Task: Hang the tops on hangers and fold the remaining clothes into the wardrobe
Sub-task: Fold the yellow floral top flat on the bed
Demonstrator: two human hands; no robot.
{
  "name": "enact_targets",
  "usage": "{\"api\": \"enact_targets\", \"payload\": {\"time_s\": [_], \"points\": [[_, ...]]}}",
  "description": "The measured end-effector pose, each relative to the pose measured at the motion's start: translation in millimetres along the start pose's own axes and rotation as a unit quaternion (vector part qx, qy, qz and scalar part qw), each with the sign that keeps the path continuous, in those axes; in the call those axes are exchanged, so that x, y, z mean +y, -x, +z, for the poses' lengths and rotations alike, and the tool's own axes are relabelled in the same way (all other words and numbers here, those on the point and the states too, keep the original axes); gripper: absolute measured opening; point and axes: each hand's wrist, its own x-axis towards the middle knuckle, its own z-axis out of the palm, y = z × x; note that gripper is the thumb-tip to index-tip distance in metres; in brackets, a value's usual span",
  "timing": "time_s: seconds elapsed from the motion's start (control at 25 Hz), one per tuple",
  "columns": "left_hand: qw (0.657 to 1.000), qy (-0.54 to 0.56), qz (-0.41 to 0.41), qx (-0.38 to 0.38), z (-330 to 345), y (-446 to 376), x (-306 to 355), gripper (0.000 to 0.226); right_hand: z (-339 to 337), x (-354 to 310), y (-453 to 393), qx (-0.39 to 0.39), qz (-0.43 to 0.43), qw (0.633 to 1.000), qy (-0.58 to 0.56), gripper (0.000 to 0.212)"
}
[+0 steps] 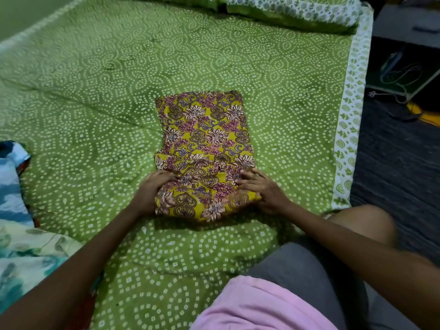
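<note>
A yellow floral-print garment (204,139) lies folded into a long strip in the middle of the green bed. Its near end is lifted off the sheet and curls toward me. My left hand (152,189) grips the left side of that raised end, fingers over the top of the cloth. My right hand (259,189) holds the right side, fingers spread on top and thumb hidden beneath the fabric. The far end of the garment rests flat on the sheet.
The bed sheet (95,103) is green with white dots. A pile of blue and pale floral clothes (16,222) lies at the left edge. Pillows (292,10) sit at the far end. The bed's right edge (345,139) drops to a dark floor with cables and a box (404,75).
</note>
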Motion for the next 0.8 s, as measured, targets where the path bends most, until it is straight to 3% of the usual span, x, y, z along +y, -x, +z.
{"api": "enact_targets", "payload": {"time_s": [0.04, 0.08, 0.16, 0.24, 0.36, 0.44, 0.56, 0.68, 0.8], "points": [[0.994, 0.087, -0.059, 0.031, -1.8, -6.7, 8.4, 0.044, -3.9, -8.6, -8.8, 0.039, 0.125, 0.981, -0.140, 0.027], [0.977, 0.163, -0.127, 0.052, -4.4, -16.8, 16.7, 0.031, -10.1, -16.1, -21.3, 0.079, 0.244, 0.922, -0.290, 0.021], [0.917, 0.284, -0.266, 0.091, -6.8, -45.4, 25.3, 0.012, -24.9, -19.3, -52.3, 0.169, 0.366, 0.778, -0.482, 0.013], [0.872, 0.323, -0.338, 0.148, -8.3, -69.2, 26.8, 0.020, -34.0, -6.7, -80.0, 0.217, 0.435, 0.708, -0.512, 0.009], [0.866, 0.275, -0.367, 0.199, 2.4, -81.0, 18.2, 0.031, -29.3, 5.2, -91.2, 0.232, 0.502, 0.627, -0.550, 0.028], [0.862, 0.263, -0.369, 0.227, 17.9, -73.9, 21.8, 0.036, -18.6, 4.6, -79.4, 0.221, 0.496, 0.635, -0.548, 0.034], [0.850, 0.290, -0.362, 0.250, 25.2, -76.4, 32.1, 0.015, -14.7, 5.3, -83.8, 0.187, 0.484, 0.710, -0.477, 0.037], [0.821, 0.336, -0.369, 0.277, 22.8, -70.2, 36.9, 0.015, -12.5, -3.9, -86.3, 0.156, 0.488, 0.726, -0.459, 0.036], [0.838, 0.081, -0.458, 0.285, 27.7, -41.1, 37.9, 0.042, -1.8, -19.2, -64.7, 0.110, 0.474, 0.740, -0.465, 0.031]]}}
